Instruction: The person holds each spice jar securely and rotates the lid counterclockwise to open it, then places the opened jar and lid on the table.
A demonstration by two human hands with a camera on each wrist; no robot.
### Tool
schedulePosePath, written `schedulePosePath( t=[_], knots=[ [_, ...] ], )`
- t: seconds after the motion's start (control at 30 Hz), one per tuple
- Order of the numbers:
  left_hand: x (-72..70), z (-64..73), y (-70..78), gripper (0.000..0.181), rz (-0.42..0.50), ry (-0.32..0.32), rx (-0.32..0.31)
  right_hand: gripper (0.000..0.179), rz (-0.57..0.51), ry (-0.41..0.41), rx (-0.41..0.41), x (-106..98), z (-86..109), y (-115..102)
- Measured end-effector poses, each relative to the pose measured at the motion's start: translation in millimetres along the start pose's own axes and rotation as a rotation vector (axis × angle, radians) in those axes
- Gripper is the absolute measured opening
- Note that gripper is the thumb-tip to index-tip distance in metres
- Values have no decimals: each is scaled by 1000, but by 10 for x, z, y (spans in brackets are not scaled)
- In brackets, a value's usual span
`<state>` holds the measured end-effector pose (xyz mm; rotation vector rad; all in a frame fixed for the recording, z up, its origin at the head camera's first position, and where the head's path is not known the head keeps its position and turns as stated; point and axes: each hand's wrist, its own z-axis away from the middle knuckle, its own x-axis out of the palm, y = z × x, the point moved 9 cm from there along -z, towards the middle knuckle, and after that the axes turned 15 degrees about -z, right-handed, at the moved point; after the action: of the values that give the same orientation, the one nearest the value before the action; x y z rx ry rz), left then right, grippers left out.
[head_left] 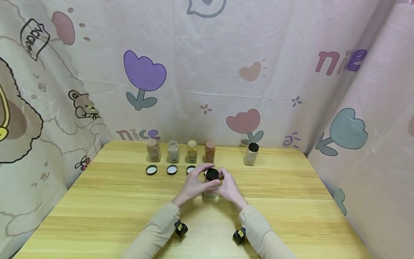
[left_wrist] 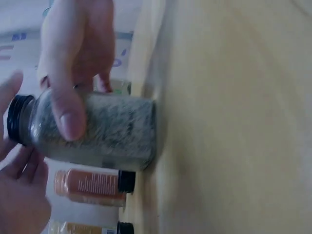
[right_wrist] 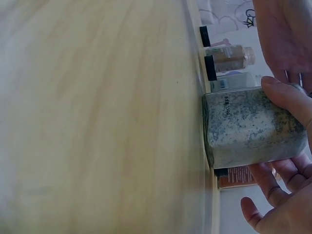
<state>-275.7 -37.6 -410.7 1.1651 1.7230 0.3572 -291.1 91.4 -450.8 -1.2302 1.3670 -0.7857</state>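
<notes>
Both hands are at a clear spice jar point(left_wrist: 117, 124) with speckled grey-green contents and a black lid point(head_left: 212, 174). It stands upright on the table, in front of the jar row. My right hand point(head_left: 229, 187) grips its body, with the thumb point(left_wrist: 68, 114) across the near side and fingers behind. My left hand point(head_left: 196, 184) is at the top, thumb and fingers curled round the lid, seen also in the left wrist view. How firmly those fingers touch the lid cannot be made out.
Behind stand lidless jars: brown point(head_left: 153, 153), white point(head_left: 173, 153), yellow point(head_left: 192, 153) and orange-red point(head_left: 210, 153). Black-rimmed lids point(head_left: 151, 170) lie before them, one mostly hidden by my left hand. A black-lidded jar point(head_left: 251, 155) stands at the right rear. Patterned curtains enclose the wooden table point(head_left: 106, 201).
</notes>
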Motion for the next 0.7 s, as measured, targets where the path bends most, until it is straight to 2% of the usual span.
schedulePosePath(
  t=[0.17,0.3,0.4,0.5,0.7],
  knots=[
    [86,-32,6,50,104,-206,66,58,-1,-9,8,10,1,6],
    [79,-48,26,44,156,-278,140,59,7,-12,3,18,-3,-2],
    [52,-53,33,44,163,-288,160,59,9,-12,8,21,-5,5],
    [39,-57,20,46,154,-272,131,59,10,-10,12,18,-4,10],
    [39,-58,-15,49,112,-180,75,59,5,-8,5,7,-8,9]
  ],
)
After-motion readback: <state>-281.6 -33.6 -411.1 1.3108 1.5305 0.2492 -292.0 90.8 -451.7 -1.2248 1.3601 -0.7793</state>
